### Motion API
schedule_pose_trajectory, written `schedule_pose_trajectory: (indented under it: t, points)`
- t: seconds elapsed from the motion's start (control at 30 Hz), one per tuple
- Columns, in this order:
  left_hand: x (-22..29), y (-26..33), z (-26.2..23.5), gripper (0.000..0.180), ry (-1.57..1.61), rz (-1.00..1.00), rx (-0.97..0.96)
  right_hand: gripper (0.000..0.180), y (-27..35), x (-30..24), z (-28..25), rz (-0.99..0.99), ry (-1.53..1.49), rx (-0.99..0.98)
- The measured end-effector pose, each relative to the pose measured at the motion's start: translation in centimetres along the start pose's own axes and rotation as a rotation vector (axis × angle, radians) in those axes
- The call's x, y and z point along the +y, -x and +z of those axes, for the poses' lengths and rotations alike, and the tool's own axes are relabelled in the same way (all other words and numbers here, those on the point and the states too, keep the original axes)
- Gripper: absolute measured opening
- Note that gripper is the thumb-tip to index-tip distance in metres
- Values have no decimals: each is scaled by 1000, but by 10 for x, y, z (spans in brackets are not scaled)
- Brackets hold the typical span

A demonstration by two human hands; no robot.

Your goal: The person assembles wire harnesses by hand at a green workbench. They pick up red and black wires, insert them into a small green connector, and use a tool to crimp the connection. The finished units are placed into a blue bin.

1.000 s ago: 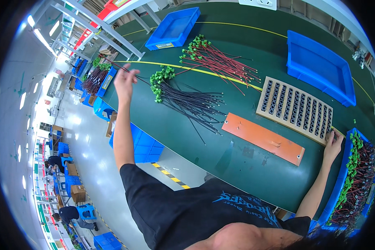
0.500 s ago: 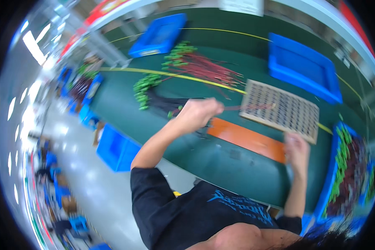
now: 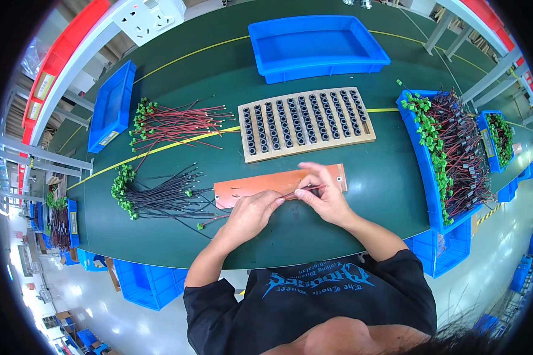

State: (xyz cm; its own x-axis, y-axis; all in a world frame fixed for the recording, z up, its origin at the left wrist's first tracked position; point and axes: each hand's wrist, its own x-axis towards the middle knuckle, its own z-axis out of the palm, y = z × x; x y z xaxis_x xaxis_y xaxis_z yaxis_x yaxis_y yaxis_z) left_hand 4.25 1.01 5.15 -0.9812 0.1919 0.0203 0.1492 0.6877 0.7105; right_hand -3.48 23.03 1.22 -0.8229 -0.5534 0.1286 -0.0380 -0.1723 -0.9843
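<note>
A thin red wire (image 3: 293, 194) runs between my two hands above the near edge of an orange-brown strip (image 3: 257, 183). My left hand (image 3: 251, 214) is closed on the wire, and a green connector (image 3: 201, 226) trails out beyond its far side. At the wire's other end, the thumb and index finger of my right hand (image 3: 327, 198) pinch it while the other fingers are raised. The wire's tip is partly hidden by those fingers. Just beyond the strip lies a wooden board (image 3: 251, 157) with rows of black round sockets.
Red wires (image 3: 186, 121) and black wires (image 3: 166, 194) with green connectors lie in bunches at left. A blue tray (image 3: 311, 71) stands behind the board, another blue tray (image 3: 109, 109) at far left. At right, a blue bin (image 3: 426, 171) is packed with wire assemblies.
My view has swung round, bringing the table more level. My hands, apart before, are now together over the strip, and my right hand has taken hold of the wire's end.
</note>
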Motion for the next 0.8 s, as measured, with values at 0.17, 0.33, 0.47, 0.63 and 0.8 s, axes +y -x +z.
schedule_pose_trajectory:
  t: [0.17, 0.33, 0.47, 0.63, 0.8]
  points:
    - [-2, 2, -4, 21, 39, -27, 10, 52, -2, -15, -12, -129, 233, 62]
    - [7, -3, -2, 21, 42, 20, 21, 47, -1, -19, -8, -113, 398, -54]
    - [17, -8, 1, 20, 89, 42, 59, 49, 1, -19, -3, -96, 389, -133]
    - [13, -5, 2, 18, 68, 30, 87, 46, -3, -8, -19, -34, 17, -82]
    - [10, -4, 5, 17, 3, 28, 101, 40, -8, -7, -17, 37, -355, 9]
